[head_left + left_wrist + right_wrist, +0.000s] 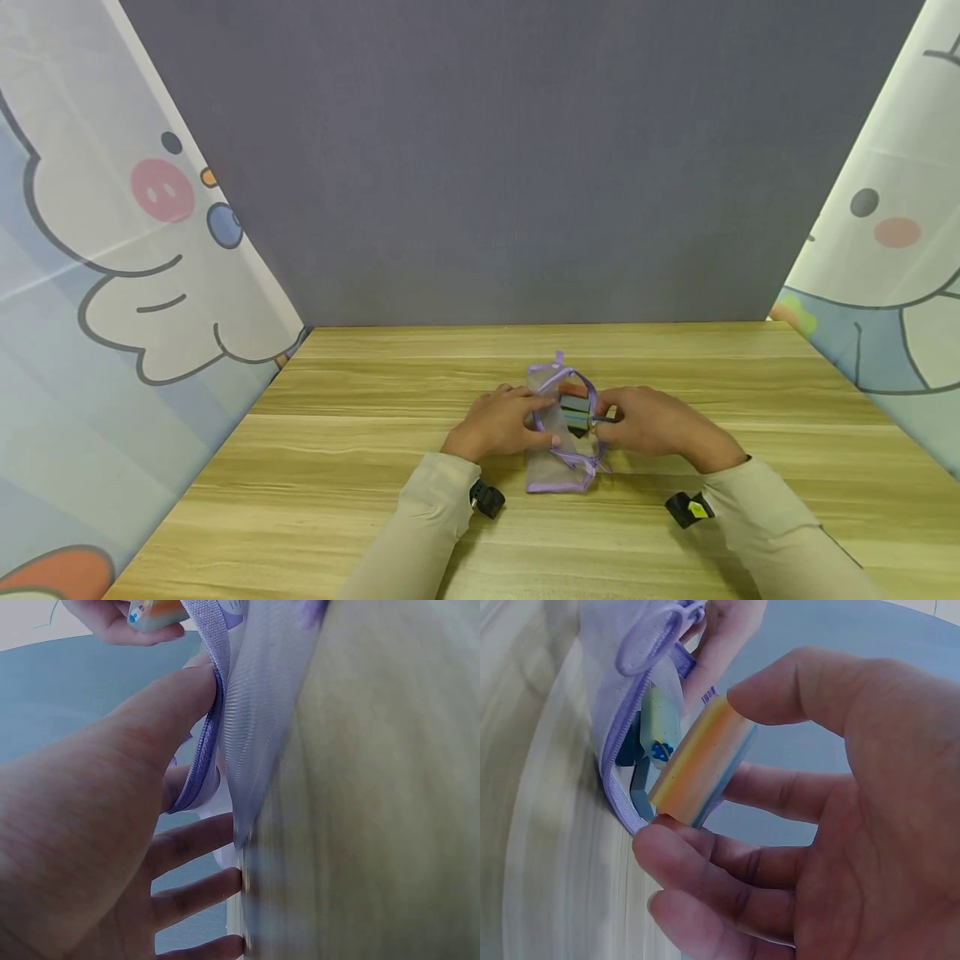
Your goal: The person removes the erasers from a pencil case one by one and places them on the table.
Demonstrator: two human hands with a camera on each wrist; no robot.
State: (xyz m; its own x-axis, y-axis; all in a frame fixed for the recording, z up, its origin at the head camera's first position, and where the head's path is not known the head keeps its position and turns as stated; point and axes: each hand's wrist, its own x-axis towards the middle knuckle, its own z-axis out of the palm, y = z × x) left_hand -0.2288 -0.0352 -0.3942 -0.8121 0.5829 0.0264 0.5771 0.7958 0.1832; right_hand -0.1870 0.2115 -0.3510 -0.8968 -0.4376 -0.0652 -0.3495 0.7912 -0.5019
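Note:
A translucent mesh pouch (542, 467) with purple trim and an open zipper lies on the table. My left hand (501, 421) pinches its zipped edge (202, 761) between thumb and index finger, the other fingertips touching the table. At the pouch's mouth, my right hand (651, 423) holds a small eraser-like block (705, 761) striped yellow, orange and blue, between thumb and fingers. Inside the pouch are several similar blocks (576, 404). One pale green block (660, 724) has a blue mark on its end. A purple zipper pull (651, 641) hangs near the opening.
The wood-grain table (360, 467) spreads around the pouch. A dark grey panel (525, 167) stands along its back edge. Cartoon-printed sheets (97, 275) flank both sides. Each wrist wears a black strap device (487, 498).

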